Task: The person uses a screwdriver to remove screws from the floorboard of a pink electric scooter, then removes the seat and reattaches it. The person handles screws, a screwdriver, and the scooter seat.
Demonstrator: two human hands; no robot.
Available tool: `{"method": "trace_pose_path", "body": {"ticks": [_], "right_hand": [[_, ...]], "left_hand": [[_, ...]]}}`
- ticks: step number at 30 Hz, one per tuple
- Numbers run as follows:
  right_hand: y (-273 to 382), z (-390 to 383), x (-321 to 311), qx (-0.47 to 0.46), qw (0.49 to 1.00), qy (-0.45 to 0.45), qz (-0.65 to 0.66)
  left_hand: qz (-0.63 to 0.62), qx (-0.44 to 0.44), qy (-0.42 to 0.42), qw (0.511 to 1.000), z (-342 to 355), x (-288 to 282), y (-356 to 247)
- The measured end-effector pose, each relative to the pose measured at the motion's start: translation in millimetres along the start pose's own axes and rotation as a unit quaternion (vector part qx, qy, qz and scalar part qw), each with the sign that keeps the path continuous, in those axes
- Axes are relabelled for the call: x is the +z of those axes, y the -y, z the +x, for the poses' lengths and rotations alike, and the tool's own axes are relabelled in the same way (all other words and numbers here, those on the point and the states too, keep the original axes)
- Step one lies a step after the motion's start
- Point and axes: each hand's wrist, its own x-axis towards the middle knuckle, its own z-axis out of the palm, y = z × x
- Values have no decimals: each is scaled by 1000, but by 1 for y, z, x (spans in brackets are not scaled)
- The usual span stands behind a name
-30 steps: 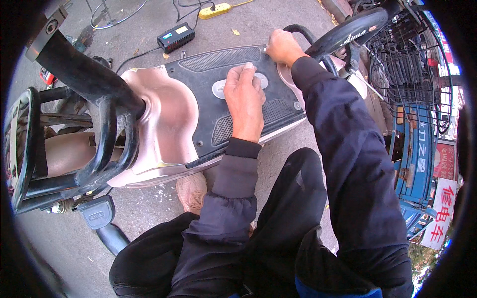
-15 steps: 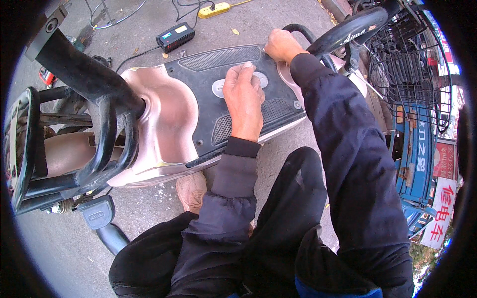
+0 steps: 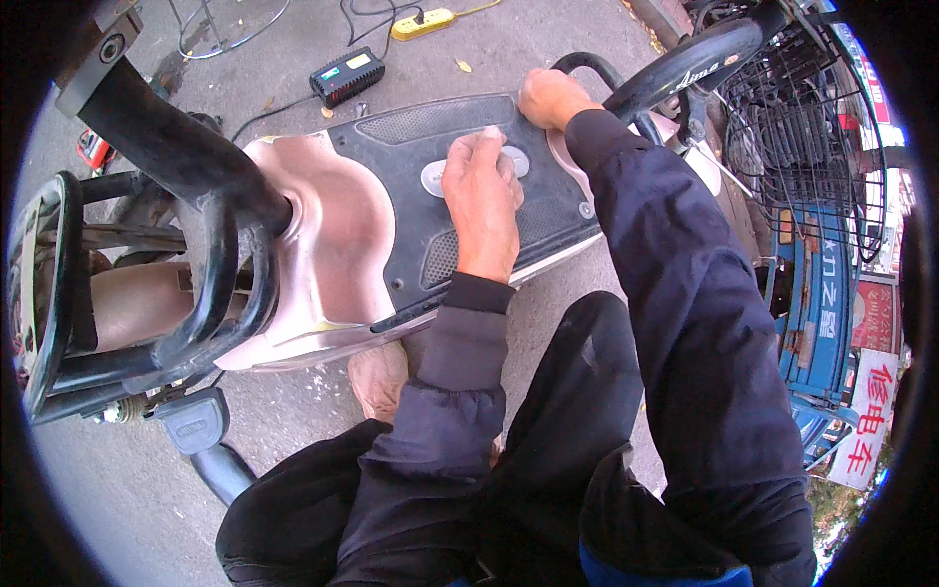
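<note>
At the footboard's (image 3: 403,158) far edge, pavement (image 3: 528,41) borders the right hand (image 3: 554,98).

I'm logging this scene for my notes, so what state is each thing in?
Left hand: fingers curled above the footboard; grip unclear.
Right hand: fingers bent at the footboard's far right corner; tips hidden.
Footboard: lying flat, dusty.
Grey oval plate: partly covered by the left hand.
Yellow power strip: on the ground, black plug inserted.
Black box: on the ground, indicator state unclear.
</note>
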Motion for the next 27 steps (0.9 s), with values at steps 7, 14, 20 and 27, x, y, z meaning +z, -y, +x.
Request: {"method": "trace_pose_path", "body": {"ticks": [7, 14, 20, 27], "right_hand": [[-3, 3, 1, -81, 994, 19, -64], [-2, -2, 0, -13, 1000, 1, 19], [5, -12, -12, -41, 999, -13, 8], [2, -5, -4, -22, 999, -14, 29]], "left_hand": [[3, -5, -1, 1000, 0, 1, 0], [-2, -1, 2, 1000, -1, 1, 0], [-2, -3, 0, 1000, -2, 2, -2], [-3, -2, 1, 1000, 0, 1, 0]]}}
